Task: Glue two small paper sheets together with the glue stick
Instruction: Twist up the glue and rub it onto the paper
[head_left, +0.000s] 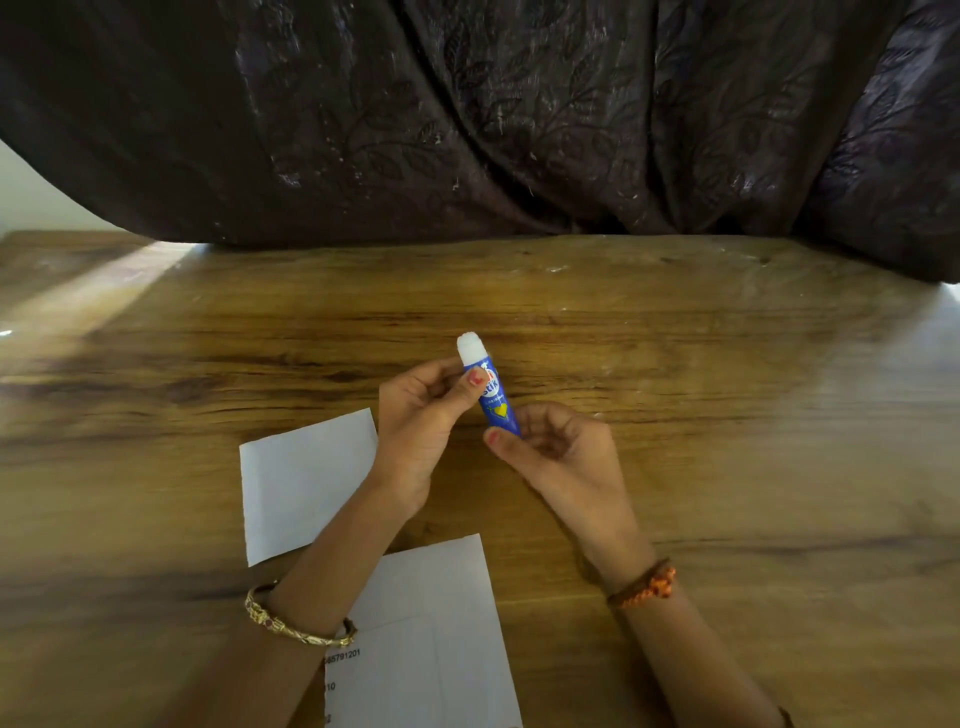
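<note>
A blue glue stick (496, 402) with its white glue tip exposed points up and away, held above the table. My left hand (421, 426) grips its upper barrel with thumb and fingers. My right hand (561, 447) pinches its bottom end. No cap is visible. One small white paper sheet (301, 478) lies flat on the table left of my left wrist. A second white sheet (431, 639), with some printed numbers at its left edge, lies nearer to me between my forearms, partly under my left arm.
The wooden table (727, 389) stretches wide to the right and far side. A dark patterned curtain (519, 114) hangs along the table's far edge. Bracelets sit on both wrists.
</note>
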